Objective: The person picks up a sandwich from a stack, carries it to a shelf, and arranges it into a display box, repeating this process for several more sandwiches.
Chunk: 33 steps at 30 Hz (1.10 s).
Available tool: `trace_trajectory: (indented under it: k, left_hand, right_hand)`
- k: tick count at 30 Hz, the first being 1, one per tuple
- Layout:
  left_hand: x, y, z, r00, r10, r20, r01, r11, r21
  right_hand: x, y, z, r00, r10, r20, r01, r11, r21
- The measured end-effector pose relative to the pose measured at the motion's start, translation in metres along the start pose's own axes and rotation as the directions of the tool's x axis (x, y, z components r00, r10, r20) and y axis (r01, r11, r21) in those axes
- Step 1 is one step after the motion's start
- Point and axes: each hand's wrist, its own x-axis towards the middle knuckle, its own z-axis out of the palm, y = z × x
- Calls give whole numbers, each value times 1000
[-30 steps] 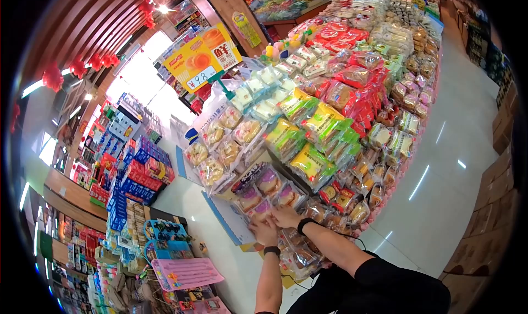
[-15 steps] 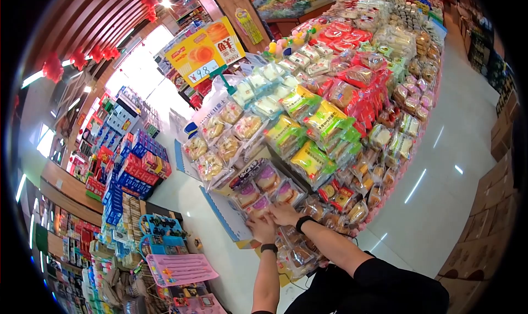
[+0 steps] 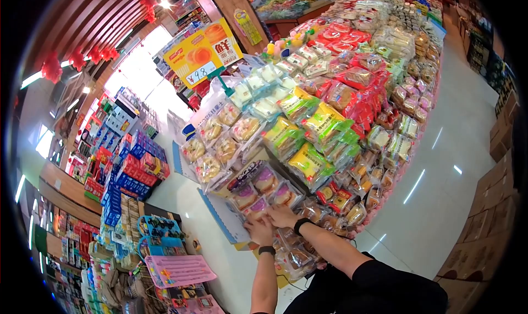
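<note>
Item: purple-filled bun packs (image 3: 268, 180). I count four, at the near corner of the display table (image 3: 224, 221).
Hands: left hand (image 3: 258, 230) and right hand (image 3: 282, 216) lie side by side on the nearest pack (image 3: 254, 207). I cannot tell whether they grip it.
Two wrists, one black wristband (image 3: 268, 250) each.
One yellow price sign (image 3: 201, 52) stands beyond.

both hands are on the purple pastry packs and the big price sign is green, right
No: the head view shows the price sign is yellow, not green. The left hand and right hand are on the purple pastry packs.
</note>
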Motion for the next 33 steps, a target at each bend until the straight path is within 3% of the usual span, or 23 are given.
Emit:
trace_trajectory:
  k: [33]
  left_hand:
    - [0, -5, 6, 999, -21, 26, 22, 999, -26]
  right_hand:
    - [-2, -1, -2, 1000, 7, 13, -7, 1000, -2]
